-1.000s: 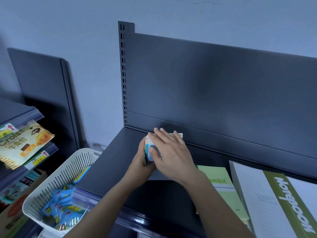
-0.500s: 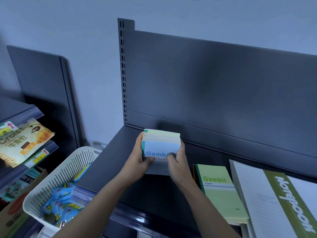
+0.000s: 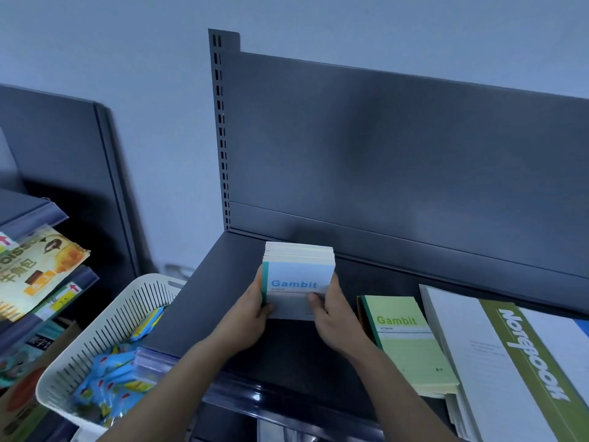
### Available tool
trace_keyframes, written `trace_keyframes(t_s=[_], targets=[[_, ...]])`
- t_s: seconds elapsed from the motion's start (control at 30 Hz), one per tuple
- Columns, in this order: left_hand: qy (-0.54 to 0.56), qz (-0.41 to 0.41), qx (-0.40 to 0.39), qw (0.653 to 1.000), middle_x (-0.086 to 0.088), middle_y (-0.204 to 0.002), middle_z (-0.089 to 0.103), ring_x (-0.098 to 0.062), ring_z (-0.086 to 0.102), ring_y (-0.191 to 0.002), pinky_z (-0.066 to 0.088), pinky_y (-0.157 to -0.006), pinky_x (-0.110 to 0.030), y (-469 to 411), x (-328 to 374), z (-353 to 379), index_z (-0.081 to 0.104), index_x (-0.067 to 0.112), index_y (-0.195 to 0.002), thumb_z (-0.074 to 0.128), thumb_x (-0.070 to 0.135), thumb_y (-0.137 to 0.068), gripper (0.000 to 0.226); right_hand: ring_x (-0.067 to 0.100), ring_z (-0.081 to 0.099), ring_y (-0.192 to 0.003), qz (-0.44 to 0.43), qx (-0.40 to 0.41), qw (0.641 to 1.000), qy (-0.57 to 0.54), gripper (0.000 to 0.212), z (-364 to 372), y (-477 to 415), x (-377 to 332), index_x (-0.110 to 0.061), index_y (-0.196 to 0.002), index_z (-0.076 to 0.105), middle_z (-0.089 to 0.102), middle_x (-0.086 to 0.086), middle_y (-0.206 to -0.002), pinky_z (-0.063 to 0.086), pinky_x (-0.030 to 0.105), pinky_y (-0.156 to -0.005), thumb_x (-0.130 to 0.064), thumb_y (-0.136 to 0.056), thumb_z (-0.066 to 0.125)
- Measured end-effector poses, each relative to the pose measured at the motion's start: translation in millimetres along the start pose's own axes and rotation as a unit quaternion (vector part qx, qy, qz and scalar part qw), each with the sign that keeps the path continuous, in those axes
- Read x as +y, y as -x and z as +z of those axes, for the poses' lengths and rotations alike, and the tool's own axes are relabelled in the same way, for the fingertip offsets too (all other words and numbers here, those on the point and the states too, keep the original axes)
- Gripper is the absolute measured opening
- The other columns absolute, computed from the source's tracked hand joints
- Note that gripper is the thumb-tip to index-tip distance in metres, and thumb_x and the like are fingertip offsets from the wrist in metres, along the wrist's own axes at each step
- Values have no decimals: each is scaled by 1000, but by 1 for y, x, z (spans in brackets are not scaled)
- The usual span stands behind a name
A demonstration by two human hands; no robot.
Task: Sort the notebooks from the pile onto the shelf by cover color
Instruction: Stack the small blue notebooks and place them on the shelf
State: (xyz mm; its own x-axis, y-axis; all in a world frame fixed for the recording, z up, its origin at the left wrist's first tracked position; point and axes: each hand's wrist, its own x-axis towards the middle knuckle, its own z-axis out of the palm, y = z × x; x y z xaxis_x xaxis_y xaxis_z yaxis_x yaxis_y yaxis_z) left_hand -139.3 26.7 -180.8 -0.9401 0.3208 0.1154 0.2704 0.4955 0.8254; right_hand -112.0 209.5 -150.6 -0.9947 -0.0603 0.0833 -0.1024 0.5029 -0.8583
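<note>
Blue notebook stack (image 3: 299, 272) gripped: left hand (image 3: 251, 317), right hand (image 3: 331, 317).

"Gambit" on blue notebook (image 3: 298, 282); "Gambit" on green notebook (image 3: 408, 342); "Notebook" on large notebook (image 3: 522, 362).

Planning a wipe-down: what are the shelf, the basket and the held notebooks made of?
Shelf: looks like painted sheet metal, matte dark grey, with punched slots in its upright. Basket: likely moulded plastic, off-white, thin slatted walls. Notebooks: paper with smooth card covers, probably; page edges show on top.
</note>
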Motion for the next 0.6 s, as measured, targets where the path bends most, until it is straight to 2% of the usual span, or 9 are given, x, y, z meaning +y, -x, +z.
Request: trace_keyframes(t_s=[0.17, 0.3, 0.37, 0.47, 0.6], targets=[[-29, -2, -18, 999, 16, -128, 51, -5, 48, -116, 39, -94, -23, -5, 5, -16, 34, 27, -141, 54, 4, -91, 58, 12, 51, -105, 14, 45, 997, 55, 37, 1, 0, -7, -20, -132, 42, 56, -2, -120, 38, 24, -84, -15, -97, 52], [35, -48, -19, 998, 21, -115, 58, -5, 56, -110, 43, -94, -23, 7, 2, -28, 47, 31, -131, 58, 4, -91, 49, 14, 56, -106, 18, 45, 998, 41, 34, 4, 2, -14, -23, -129, 51, 61, -5, -117, 43, 27, -82, -19, -96, 54], [68, -59, -8, 996, 27, -110, 62, -2, 59, -107, 46, -95, -24, 15, 0, -35, 53, 36, -118, 60, 4, -90, 43, 11, 58, -102, 21, 36, 999, 21, 32, 7, 2, -18, -25, -127, 55, 63, -10, -112, 44, 24, -77, -21, -95, 56], [131, -81, 16, 988, 22, -103, 68, 6, 63, -95, 49, -84, -14, 28, 5, -45, 60, 32, -110, 58, 0, -91, 37, 9, 62, -96, 32, 46, 998, -16, 24, 16, 1, -24, -24, -116, 63, 67, -11, -104, 48, 25, -77, -23, -93, 60], [177, -143, 52, 972, 6, -99, 71, -13, 66, -91, 52, -77, -15, 42, 7, -60, 64, 26, -97, 56, -4, -91, 31, 11, 65, -94, 70, 44, 995, -56, 19, 39, -1, -34, -21, -109, 68, 69, -8, -102, 54, 33, -81, -26, -91, 63]])
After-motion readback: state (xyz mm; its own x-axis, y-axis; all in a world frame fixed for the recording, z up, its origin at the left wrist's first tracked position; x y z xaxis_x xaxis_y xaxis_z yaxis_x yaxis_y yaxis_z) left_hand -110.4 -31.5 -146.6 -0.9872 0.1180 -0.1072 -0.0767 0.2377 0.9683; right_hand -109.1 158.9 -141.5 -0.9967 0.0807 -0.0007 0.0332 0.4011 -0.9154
